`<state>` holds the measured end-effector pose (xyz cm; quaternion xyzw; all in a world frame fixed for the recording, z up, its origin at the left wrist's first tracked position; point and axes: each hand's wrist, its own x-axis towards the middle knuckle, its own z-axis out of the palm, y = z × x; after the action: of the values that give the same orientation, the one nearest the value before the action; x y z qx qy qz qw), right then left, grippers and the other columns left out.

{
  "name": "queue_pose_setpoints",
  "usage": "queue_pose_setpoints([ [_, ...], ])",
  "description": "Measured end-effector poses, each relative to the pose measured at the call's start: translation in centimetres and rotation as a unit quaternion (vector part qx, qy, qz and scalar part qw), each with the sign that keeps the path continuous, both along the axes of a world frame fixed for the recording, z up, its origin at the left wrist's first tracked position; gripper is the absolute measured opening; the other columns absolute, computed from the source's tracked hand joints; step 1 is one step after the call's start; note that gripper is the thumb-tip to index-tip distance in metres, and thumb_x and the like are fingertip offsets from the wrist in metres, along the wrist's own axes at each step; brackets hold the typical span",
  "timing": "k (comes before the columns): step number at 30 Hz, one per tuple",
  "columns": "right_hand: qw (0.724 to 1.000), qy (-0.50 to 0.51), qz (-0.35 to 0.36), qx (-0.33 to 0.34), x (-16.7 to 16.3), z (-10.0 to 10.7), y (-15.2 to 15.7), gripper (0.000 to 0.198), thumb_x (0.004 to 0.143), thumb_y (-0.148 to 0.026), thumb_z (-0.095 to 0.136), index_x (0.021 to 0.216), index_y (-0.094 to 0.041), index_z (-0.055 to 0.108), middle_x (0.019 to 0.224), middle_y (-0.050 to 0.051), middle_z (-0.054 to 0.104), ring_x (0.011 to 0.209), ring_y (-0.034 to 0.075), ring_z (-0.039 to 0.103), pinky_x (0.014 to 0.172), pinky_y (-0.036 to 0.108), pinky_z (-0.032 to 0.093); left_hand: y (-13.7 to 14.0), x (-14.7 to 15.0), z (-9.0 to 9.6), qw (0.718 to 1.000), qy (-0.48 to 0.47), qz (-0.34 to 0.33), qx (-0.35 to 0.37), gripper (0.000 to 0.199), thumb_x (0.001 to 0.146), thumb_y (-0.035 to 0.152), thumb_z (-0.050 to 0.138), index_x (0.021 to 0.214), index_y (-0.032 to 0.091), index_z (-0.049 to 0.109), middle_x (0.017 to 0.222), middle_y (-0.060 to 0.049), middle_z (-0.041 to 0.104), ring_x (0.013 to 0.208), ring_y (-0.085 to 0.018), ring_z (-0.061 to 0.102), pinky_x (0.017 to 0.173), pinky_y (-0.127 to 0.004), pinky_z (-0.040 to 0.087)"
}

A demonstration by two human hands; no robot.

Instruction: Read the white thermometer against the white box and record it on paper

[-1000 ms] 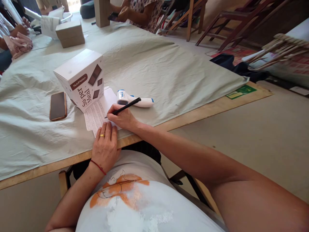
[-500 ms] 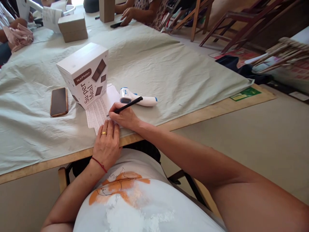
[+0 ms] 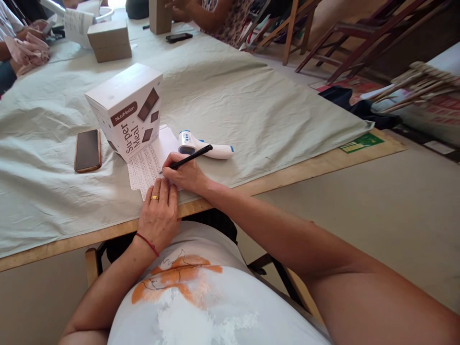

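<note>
Between the fingers of my right hand (image 3: pixel 185 173) is a black pen (image 3: pixel 194 155), its tip at the paper. My left hand (image 3: pixel 158 208) lies flat with fingers stretched out over the lower edge of the paper sheets (image 3: pixel 143 167), which carry dense rows of small writing. A white "NutriMotion Super Meal" box (image 3: pixel 124 112) stands upright at the back of the sheets. Just beyond my right hand lies a white and blue handheld thermometer (image 3: pixel 215 151). Left of the box is a phone (image 3: pixel 88 150) in a brown case, its screen dark.
A pale cloth (image 3: pixel 223 86) covers the table, with the wooden edge (image 3: pixel 280 177) bare along my side. Cardboard boxes (image 3: pixel 109 42) and another phone (image 3: pixel 178 37) are at the far end, where other people sit. Wooden chairs (image 3: pixel 355 36) stand at the back right.
At the far end, a person's hand has lifted off the phone there and moved up beside the tall box. My hands and the pen look nearly unchanged.
</note>
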<state>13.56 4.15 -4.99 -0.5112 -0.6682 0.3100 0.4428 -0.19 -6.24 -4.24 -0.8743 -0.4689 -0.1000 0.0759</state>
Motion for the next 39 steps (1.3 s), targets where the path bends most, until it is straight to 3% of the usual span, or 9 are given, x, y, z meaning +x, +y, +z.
queue_pose_setpoints([
  [7, 0.999, 0.005, -0.032, 0.004, 0.05, 0.27, -0.12, 0.012, 0.069, -0.021, 0.059, 0.061, -0.025, 0.052, 0.063, -0.001, 0.058, 0.067, 0.017, 0.053, 0.067, 0.033, 0.047, -0.01, 0.02, -0.02, 1.000, 0.002, 0.001, 0.000, 0.062, 0.091, 0.021, 0.058, 0.149, -0.002, 0.053, 0.157, -0.029, 0.052, 0.149, -0.039, 0.049, 0.121, -0.053, 0.044],
  [34, 1.000, 0.003, -0.023, 0.006, 0.00, 0.02, -0.13, 0.011, 0.071, -0.020, 0.058, 0.062, -0.024, 0.054, 0.063, -0.001, 0.060, 0.066, 0.017, 0.053, 0.066, 0.032, 0.046, 0.02, 0.07, -0.19, 1.000, -0.004, -0.001, -0.003, 0.065, 0.090, 0.021, 0.060, 0.149, -0.003, 0.051, 0.158, -0.032, 0.049, 0.150, -0.041, 0.047, 0.121, -0.055, 0.044],
  [39, 0.999, -0.012, -0.030, 0.003, 0.04, -0.08, -0.09, 0.010, 0.072, -0.020, 0.059, 0.063, -0.024, 0.055, 0.064, -0.001, 0.060, 0.067, 0.017, 0.054, 0.066, 0.033, 0.047, 0.08, 0.11, -0.44, 1.000, -0.009, 0.005, -0.001, 0.060, 0.093, 0.019, 0.054, 0.149, -0.001, 0.052, 0.158, -0.030, 0.050, 0.151, -0.039, 0.047, 0.121, -0.055, 0.044],
])
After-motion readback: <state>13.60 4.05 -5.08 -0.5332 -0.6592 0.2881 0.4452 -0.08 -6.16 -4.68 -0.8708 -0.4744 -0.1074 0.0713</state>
